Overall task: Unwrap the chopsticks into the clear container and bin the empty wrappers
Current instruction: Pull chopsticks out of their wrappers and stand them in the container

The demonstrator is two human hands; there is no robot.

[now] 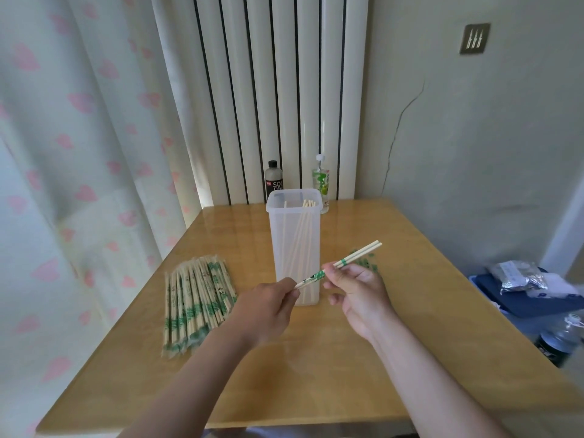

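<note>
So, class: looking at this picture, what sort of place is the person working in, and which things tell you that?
Probably a room in a home, not a workshop or restaurant. A wooden table stands in a corner against a tall white radiator, with a heart-patterned curtain beside it.

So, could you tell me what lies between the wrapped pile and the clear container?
Bare tabletop only: in the head view, nothing sits between the wrapped pile and the clear container.
</note>
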